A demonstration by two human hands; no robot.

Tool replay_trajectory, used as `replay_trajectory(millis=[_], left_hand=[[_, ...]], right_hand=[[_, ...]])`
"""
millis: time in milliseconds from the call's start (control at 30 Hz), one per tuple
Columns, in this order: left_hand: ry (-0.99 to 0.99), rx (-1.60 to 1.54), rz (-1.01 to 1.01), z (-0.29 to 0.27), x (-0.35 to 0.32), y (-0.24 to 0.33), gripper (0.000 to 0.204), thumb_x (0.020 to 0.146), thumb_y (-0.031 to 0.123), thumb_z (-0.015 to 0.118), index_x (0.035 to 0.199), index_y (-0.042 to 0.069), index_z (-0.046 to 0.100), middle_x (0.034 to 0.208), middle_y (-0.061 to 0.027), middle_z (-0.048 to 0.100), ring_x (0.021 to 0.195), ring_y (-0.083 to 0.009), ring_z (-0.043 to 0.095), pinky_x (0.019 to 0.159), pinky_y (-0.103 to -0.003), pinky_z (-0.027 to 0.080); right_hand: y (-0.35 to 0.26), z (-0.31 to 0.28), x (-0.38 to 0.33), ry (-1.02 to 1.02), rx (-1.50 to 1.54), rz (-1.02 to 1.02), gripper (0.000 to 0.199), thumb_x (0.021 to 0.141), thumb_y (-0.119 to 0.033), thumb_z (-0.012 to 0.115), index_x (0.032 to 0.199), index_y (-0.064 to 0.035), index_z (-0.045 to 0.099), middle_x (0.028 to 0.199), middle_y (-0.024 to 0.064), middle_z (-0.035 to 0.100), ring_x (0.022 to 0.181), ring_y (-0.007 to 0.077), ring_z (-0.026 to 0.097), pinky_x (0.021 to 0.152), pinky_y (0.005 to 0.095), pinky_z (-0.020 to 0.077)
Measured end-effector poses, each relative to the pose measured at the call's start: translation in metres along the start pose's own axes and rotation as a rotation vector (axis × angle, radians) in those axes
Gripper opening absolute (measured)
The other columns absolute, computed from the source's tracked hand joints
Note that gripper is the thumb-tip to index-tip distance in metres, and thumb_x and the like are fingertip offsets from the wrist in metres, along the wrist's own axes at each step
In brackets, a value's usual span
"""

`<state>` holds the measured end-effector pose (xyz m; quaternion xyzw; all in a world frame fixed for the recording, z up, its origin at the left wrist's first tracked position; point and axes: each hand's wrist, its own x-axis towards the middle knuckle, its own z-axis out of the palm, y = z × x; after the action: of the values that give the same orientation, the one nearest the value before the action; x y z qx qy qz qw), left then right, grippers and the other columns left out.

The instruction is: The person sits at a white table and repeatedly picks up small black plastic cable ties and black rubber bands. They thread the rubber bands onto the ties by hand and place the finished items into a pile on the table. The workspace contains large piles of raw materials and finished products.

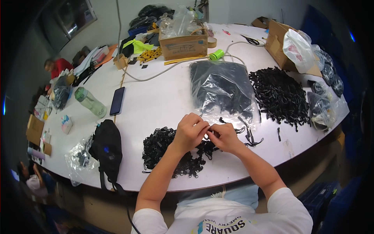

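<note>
My left hand (189, 133) and my right hand (226, 138) meet above the table's near side, fingers pinched together. What they hold is small and mostly hidden by the fingers; a thin dark end pokes up by the left fingers. Below and left of them lies a heap of small black pieces that look like zipper sliders (157, 146). Several black corded zipper pulls (249, 136) are scattered just right of my right hand. Beyond the hands lies a clear plastic bag (222, 85) full of black pieces.
A big pile of black pulls (278, 95) lies at right, near an open carton (277, 43). A cardboard box (183, 46) stands at the back. To the left are a phone (117, 101), a green bottle (90, 102) and a black bag (107, 144). A grey cable (156, 75) crosses the table.
</note>
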<state>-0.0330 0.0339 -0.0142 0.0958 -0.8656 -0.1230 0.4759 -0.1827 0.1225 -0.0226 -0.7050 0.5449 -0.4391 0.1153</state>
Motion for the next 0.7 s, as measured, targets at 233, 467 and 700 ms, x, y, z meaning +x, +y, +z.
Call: replay_trajectory(millis=[233, 467, 700], left_hand=[[-0.312, -0.152, -0.279, 0.003, -0.005, -0.001, 0.018, 0.089, 0.006, 0.051, 0.072, 0.0, 0.052, 0.067, -0.0129, 0.05, 0.057, -0.0285, 0.049, 0.054, -0.038, 0.039], [-0.345, -0.152, -0.245, -0.021, -0.013, -0.027, 0.024, 0.085, 0.0, 0.053, 0.063, 0.001, 0.046, 0.057, -0.0112, 0.046, 0.049, -0.028, 0.046, 0.048, -0.037, 0.034], [-0.316, -0.167, -0.207, -0.012, -0.014, -0.023, 0.023, 0.086, 0.003, 0.055, 0.064, -0.001, 0.048, 0.056, -0.0102, 0.044, 0.048, -0.0275, 0.041, 0.047, -0.036, 0.032]], right_hand=[[0.021, 0.002, -0.004, 0.04, -0.208, -0.305, 0.015, 0.067, -0.013, 0.073, 0.078, -0.0094, 0.063, 0.056, 0.0042, 0.054, 0.051, 0.0251, 0.054, 0.05, 0.0363, 0.0399], [0.029, 0.003, -0.004, -0.046, 0.052, -0.167, 0.019, 0.071, -0.024, 0.071, 0.07, -0.0082, 0.06, 0.053, 0.0102, 0.053, 0.057, 0.0311, 0.058, 0.052, 0.04, 0.0433], [0.029, -0.007, 0.004, -0.048, 0.308, 0.027, 0.029, 0.067, -0.015, 0.078, 0.071, -0.0014, 0.052, 0.055, 0.0064, 0.05, 0.049, 0.0172, 0.05, 0.048, 0.031, 0.0385]])
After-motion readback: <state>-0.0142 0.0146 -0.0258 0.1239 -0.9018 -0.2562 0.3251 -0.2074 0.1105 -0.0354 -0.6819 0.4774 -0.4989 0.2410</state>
